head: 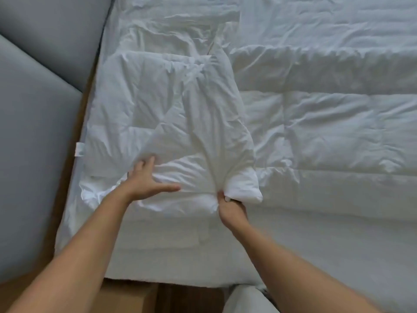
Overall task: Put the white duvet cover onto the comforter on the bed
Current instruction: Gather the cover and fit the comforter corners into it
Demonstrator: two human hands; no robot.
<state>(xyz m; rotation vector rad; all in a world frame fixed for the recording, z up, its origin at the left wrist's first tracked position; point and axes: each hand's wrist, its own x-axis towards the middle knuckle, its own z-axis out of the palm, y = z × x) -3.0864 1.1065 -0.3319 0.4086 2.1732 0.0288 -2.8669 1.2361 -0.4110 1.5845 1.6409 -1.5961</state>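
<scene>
The white duvet cover point(162, 114) lies crumpled over the left part of the bed, with the comforter's corner stuffed inside it. The quilted white comforter point(334, 123) spreads bare across the right of the bed. My left hand point(146, 179) rests flat on the cover, fingers spread and straight, near its lower edge. My right hand point(230, 206) grips a bunched corner of the cover and the padded comforter corner point(243, 188) inside it, and the cloth pulls into taut folds toward that fist.
A grey padded headboard point(38, 98) runs along the left, with a brown wooden strip point(74, 168) between it and the mattress. The mattress's near edge point(171, 272) is just below my arms. A cardboard box point(126, 297) and white fabric point(246, 299) sit on the floor below.
</scene>
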